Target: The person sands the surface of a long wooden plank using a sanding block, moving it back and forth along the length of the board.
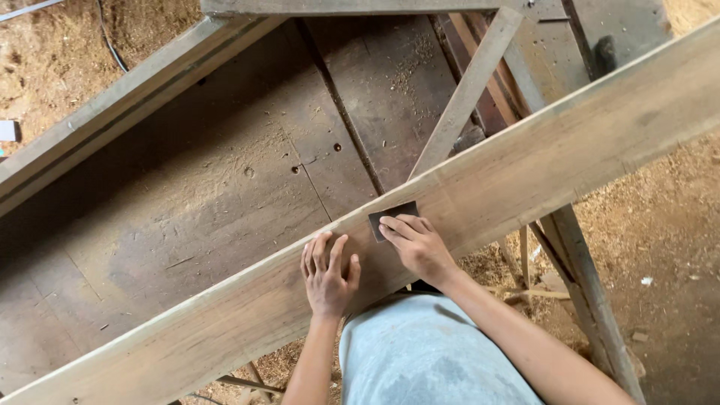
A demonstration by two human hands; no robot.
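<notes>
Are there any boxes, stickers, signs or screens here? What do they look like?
No signs, screens or stickers show.
Small pale boxy thing: on the sawdust at the far left edge, cut off; too small to tell what it is.
Dark sanding sheet: square, unmarked, on the plank under the right hand.

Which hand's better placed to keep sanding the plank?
Right. The right hand already has its fingers on the dark sandpaper, pressed to the plank. The left hand lies flat on bare wood beside it, apart from the paper, likely better suited to steadying.
</notes>
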